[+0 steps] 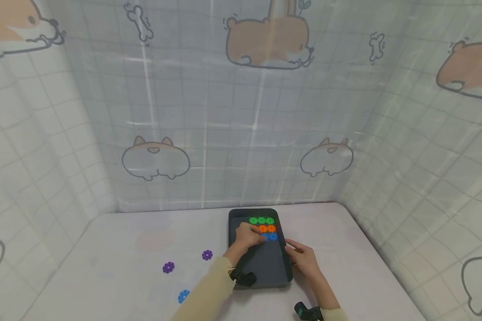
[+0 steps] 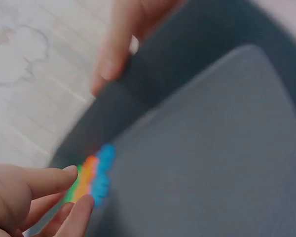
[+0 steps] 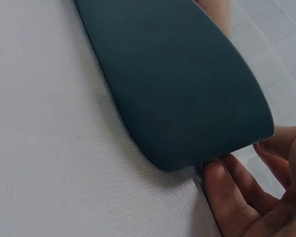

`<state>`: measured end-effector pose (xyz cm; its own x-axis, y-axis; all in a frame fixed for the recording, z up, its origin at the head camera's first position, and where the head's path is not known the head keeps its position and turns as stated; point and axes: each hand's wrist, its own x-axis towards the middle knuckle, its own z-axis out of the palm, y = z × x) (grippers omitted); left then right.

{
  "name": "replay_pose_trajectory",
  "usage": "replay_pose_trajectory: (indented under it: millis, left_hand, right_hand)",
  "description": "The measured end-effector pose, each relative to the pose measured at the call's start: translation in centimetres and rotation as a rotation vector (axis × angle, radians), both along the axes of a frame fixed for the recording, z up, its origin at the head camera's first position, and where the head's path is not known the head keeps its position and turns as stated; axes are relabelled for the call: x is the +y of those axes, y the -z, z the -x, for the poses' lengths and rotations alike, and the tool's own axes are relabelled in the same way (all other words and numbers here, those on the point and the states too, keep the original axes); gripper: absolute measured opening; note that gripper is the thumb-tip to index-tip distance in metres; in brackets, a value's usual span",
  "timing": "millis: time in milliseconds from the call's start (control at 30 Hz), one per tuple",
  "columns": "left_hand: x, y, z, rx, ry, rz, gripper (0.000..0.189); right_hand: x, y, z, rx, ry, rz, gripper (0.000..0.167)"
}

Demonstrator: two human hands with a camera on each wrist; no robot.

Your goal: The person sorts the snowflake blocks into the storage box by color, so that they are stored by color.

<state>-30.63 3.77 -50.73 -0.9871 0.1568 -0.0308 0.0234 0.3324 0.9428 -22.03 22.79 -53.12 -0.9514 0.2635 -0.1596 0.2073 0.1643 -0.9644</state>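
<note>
A dark grey rectangular tray [image 1: 267,267] lies on the table. At its far right corner are rows of small toothed discs: green discs [image 1: 262,220], orange discs [image 1: 267,228] and blue discs [image 1: 272,237]. My left hand [image 1: 247,236] reaches in over the near wall. Its thumb and finger are apart, one fingertip right at the blue row in the left wrist view; it partly covers the left ends of the orange and blue rows. My right hand [image 1: 305,258] holds the tray's right wall from outside, fingers [image 3: 224,192] at the wall's lower edge and another finger up at the rim.
Left of the tray, two purple discs [image 1: 168,267] and a blue disc [image 1: 183,296] lie apart on the white table [image 1: 124,258]. A patterned curtain [image 1: 225,133] hangs behind the table and along both sides.
</note>
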Motion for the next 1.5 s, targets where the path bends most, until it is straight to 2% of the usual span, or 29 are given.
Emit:
replay_pose_trajectory:
  millis: [167, 267, 367, 500, 767, 1000, 1267, 1500]
  left_hand:
    - [-2.5, -2.8, -1.6, 0.024, 0.172, -0.035, 0.028]
    - [-4.6, -4.4, -2.8, 0.070, 0.247, -0.001, 0.026]
    - [-7.1, -5.5, -4.0, 0.082, 0.276, 0.055, 0.025]
    - [-10.6, -5.9, -5.5, 0.065, 0.279, 0.099, 0.024]
    - [-16.9, -4.7, -7.2, 0.083, 0.269, 0.177, 0.027]
    - [-21.2, -3.0, -8.8, 0.038, 0.256, 0.176, 0.028]
    - [-24.0, -1.2, -10.2, -0.083, 0.265, 0.173, 0.026]
    - [-25.1, 0.4, -10.9, -0.055, 0.292, 0.244, 0.032]
  right_hand:
    - [0.0, 0.1, 0.1, -0.007, 0.009, -0.003, 0.043]
    - [0.1, 0.1, 0.3, -0.001, 0.005, -0.004, 0.043]
    - [0.1, 0.2, 0.2, 0.002, 0.000, -0.008, 0.043]
    - [0.1, 0.2, 0.1, -0.004, -0.006, -0.025, 0.042]
    - [0.3, -0.1, 0.1, -0.011, -0.001, -0.038, 0.044]
    - [0.1, -0.1, 0.0, -0.031, 0.002, -0.047, 0.043]
    - [0.1, -0.1, 0.0, -0.036, 0.013, -0.034, 0.043]
    - [0.1, -0.2, -0.1, -0.041, 0.013, -0.041, 0.043]
